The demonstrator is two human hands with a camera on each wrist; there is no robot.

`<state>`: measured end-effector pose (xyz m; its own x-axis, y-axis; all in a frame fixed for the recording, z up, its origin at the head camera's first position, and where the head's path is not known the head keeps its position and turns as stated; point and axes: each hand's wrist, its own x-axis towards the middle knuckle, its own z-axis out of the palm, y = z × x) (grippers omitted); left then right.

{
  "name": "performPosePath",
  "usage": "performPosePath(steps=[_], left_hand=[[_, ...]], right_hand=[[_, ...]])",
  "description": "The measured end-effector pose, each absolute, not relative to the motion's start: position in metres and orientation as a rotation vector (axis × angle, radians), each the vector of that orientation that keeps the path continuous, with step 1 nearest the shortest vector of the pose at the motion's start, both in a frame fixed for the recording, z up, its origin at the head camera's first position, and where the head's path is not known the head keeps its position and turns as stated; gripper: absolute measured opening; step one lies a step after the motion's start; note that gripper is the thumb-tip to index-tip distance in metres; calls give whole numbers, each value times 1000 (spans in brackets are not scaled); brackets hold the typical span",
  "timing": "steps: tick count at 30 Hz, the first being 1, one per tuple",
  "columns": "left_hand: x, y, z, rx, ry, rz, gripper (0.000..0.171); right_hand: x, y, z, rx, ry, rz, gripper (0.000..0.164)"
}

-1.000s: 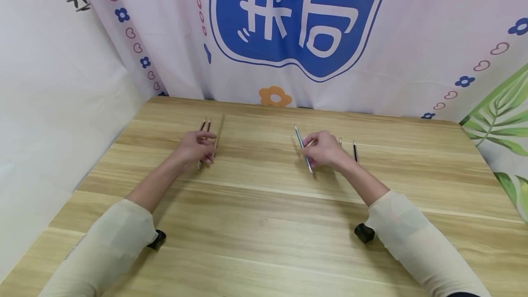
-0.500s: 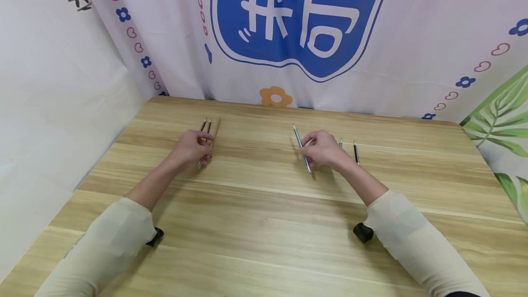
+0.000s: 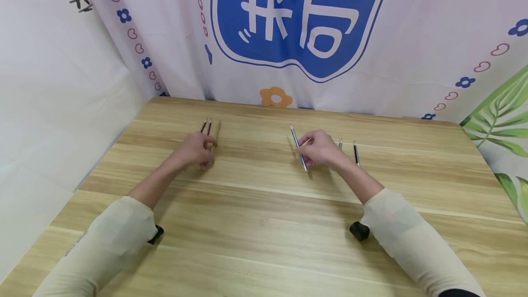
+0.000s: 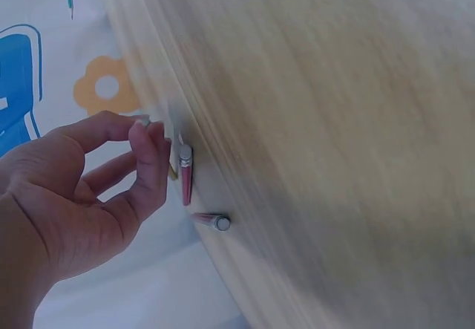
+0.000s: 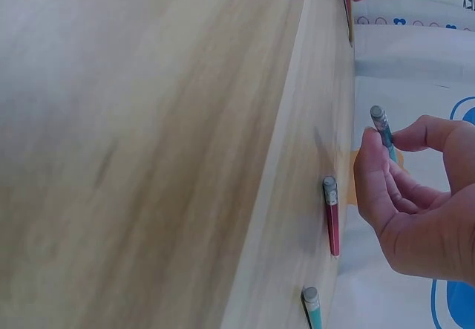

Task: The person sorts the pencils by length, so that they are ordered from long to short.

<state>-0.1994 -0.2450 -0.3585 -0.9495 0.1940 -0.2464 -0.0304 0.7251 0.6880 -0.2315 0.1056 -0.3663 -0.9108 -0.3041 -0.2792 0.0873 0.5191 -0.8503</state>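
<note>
At the far left of the table, my left hand (image 3: 195, 149) pinches a light wood-coloured pencil (image 3: 217, 131) between thumb and fingers. Two dark red pencils (image 3: 208, 127) lie just left of it, partly hidden by the hand; their metal ends (image 4: 185, 154) show in the left wrist view. My right hand (image 3: 319, 147) pinches a blue-green pencil (image 3: 294, 135), tilted, with its metal end (image 5: 378, 112) above the tabletop. Under that hand, the right wrist view shows a red pencil (image 5: 332, 221). Further right lie a teal pencil (image 3: 340, 143) and a black pencil (image 3: 356, 152).
The wood-grain table (image 3: 260, 223) runs back to a printed curtain (image 3: 173, 26) with a blue shield. A white wall sheet (image 3: 57, 104) borders the left side. Black wrist devices (image 3: 360, 231) sit beneath both sleeves.
The light wood-coloured pencil has shifted left and slightly towards me, closer to the dark red pencils. My right hand and its blue-green pencil have drifted a little to the left.
</note>
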Motion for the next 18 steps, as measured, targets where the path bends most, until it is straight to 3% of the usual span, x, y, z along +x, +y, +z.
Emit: performPosePath(steps=[18], left_hand=[[-206,-236,-359,153,2627,803,57]], right_hand=[[-235,91,-368,-193,2350,-1381,20]])
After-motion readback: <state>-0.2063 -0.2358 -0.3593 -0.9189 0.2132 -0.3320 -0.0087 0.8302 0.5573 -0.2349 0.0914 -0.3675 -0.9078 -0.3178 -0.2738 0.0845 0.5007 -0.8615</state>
